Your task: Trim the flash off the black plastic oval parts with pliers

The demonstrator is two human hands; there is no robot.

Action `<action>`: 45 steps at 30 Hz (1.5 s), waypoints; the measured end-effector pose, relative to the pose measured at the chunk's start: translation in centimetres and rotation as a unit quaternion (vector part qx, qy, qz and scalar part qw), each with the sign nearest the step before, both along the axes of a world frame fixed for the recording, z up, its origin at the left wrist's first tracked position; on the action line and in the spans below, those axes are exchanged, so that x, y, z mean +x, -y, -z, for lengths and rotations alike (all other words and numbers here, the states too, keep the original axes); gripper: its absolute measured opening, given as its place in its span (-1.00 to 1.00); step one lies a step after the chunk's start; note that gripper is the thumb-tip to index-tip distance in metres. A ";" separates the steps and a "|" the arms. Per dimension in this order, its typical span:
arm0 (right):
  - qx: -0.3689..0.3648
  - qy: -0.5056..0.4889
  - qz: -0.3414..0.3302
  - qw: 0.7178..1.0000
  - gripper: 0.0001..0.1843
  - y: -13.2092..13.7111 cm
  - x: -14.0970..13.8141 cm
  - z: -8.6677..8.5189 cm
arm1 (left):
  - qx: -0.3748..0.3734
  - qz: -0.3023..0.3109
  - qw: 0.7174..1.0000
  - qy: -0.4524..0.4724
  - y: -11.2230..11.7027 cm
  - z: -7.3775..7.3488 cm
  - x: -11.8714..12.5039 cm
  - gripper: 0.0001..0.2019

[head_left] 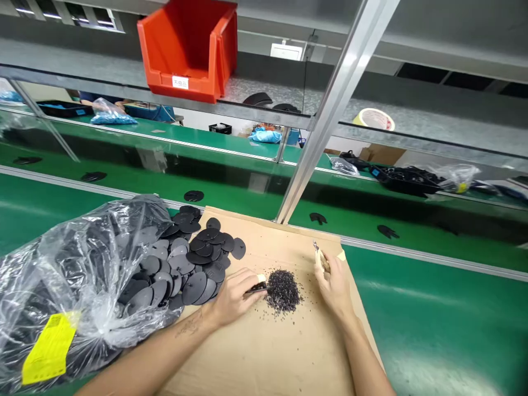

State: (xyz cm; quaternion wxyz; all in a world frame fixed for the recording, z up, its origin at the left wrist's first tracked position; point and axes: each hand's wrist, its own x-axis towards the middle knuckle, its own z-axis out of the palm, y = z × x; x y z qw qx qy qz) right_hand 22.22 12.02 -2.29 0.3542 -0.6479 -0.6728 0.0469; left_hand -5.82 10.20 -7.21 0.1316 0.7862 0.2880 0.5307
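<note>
My left hand point(237, 297) is closed on a black disc point(256, 287), seen nearly edge-on, with something pale at the fingertips. It is at the left edge of a heap of small black bits point(283, 291) on the cardboard sheet point(256, 357). To the right of the heap, my right hand point(335, 283) is wrapped round a pair of nippers point(318, 256) with pale handles, the metal jaws pointing away from me. Many black oval discs point(193, 287) lie piled left of my left hand. More of them spill from a clear plastic bag point(99, 275).
A yellow label point(49, 346) lies on the bag. An aluminium post point(317, 126) rises behind the cardboard, carrying a shelf with a red bin point(187, 52) and a tape roll point(374, 119). Green worktop point(437, 319) extends to the right. Behind the rail lie several loose black pieces point(193, 196).
</note>
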 end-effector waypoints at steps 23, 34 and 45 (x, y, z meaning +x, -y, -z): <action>-0.086 -0.264 -0.198 0.940 -0.65 1.6 -4.5 0.7 | -0.177 -0.031 0.983 0.026 0.6 -0.4 -0.8 -0.84; 0.059 0.013 -0.320 0.946 -0.45 2.3 -4.6 0.6 | -0.130 0.043 0.988 0.067 0.1 -0.7 -1.1 -0.81; 0.064 0.029 -0.350 0.934 -0.39 2.8 -4.1 0.7 | -0.125 0.102 0.986 0.050 0.3 -0.6 -1.3 -0.78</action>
